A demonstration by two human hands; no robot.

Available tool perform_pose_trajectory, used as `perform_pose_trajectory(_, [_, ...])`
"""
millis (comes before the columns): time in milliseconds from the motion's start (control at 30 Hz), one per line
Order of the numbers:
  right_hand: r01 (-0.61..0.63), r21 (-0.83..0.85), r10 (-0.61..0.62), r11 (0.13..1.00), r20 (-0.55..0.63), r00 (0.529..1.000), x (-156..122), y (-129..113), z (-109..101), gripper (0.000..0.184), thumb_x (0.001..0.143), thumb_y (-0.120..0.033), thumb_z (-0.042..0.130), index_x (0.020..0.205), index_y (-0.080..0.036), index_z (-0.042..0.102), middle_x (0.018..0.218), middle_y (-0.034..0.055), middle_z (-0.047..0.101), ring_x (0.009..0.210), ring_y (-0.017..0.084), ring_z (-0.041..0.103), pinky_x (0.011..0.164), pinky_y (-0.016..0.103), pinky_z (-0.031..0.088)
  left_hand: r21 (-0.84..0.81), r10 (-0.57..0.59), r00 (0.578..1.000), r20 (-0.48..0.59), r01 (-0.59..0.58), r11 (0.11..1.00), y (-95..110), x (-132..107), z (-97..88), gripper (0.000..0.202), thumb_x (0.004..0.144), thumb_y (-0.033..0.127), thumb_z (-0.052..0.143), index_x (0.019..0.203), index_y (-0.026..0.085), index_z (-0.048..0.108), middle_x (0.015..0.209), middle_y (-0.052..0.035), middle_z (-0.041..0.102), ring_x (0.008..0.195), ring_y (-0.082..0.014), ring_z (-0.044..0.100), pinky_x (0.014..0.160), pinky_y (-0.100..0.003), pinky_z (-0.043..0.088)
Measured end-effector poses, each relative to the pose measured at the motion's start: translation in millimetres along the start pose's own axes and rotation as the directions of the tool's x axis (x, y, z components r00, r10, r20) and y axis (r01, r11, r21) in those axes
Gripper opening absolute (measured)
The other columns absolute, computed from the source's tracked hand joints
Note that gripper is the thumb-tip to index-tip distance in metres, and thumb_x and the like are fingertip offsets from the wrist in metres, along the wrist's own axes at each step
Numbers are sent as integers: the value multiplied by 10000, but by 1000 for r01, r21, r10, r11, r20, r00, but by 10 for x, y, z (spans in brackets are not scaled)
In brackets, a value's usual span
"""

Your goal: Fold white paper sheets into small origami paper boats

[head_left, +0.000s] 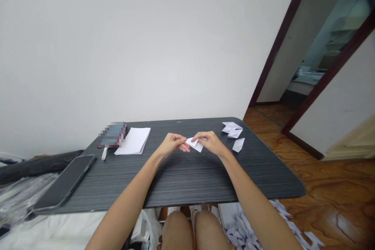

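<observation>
Centrally, above the worktop (190, 183), I see the folded white paper (192, 143) pinched by fingers of both the left hand (172, 143) and right hand (211, 142); I would align its edges closely, then press each crease flat

dark streaky tabletop (190, 181): phone (66, 183) at eight o'clock, paper stack (133, 141) at ten, blurred red-edged item (113, 136) beside it. folded paper pieces (232, 126) at two, single folded piece (238, 145) near them, toward three.
</observation>
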State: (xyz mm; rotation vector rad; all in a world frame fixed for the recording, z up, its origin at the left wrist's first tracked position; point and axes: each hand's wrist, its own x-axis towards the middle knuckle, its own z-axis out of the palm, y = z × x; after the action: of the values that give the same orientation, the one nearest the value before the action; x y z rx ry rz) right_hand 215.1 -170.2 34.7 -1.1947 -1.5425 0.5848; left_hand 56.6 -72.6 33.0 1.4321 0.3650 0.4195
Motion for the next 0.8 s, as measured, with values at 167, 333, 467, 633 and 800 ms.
perform_pose_trajectory(167, [55, -32, -53, 998, 64, 997, -3, 7, -18, 184, 719, -168, 482, 738, -173, 666, 747, 38, 609, 696, 131, 551, 624, 236, 402, 84, 40, 999, 10, -40, 996, 20, -14, 2, 324, 673, 366, 585, 714, 45, 592, 631, -117, 645, 555, -167, 617, 514, -243, 480])
perform_pose_trajectory(333, [79, -49, -74, 996, 88, 993, -9, 0, -20, 193, 719, -166, 477, 756, -175, 666, 758, 40, 608, 699, 127, 552, 622, 234, 405, 161, 100, 994, 35, -105, 981, 32, -30, 19, 337, 697, 383, 551, 717, 48, 573, 621, -113, 640, 534, -170, 613, 498, -252, 480])
perform_pose_trajectory(467, [58, -35, -55, 998, 78, 995, -17, -46, -16, 208, 710, -159, 467, 758, -168, 669, 779, 43, 618, 713, 134, 554, 628, 237, 407, 274, 177, 984, 22, -176, 946, 27, -47, 24, 329, 725, 381, 513, 697, 60, 580, 609, -101, 635, 517, -162, 609, 504, -253, 480])
perform_pose_trajectory(633, [-102, -19, 101, 995, -63, 993, -1, 3, 11, 301, 704, -284, 524, 960, -150, 613, 767, 53, 647, 656, 149, 566, 589, 255, 421, 431, 280, 960, -16, -246, 868, 26, -75, 65, 313, 746, 367, 480, 681, 80, 588, 573, -76, 624, 511, -154, 608, 510, -244, 485])
perform_pose_trajectory(800, [-100, -83, 90, 992, -117, 989, 27, 132, 33, 199, 672, -309, 561, 727, -146, 662, 716, 54, 656, 667, 168, 579, 607, 263, 425, 513, 324, 946, -15, -271, 814, 30, -88, 118, 296, 753, 357, 465, 681, 100, 592, 573, -59, 622, 515, -143, 608, 521, -233, 492])
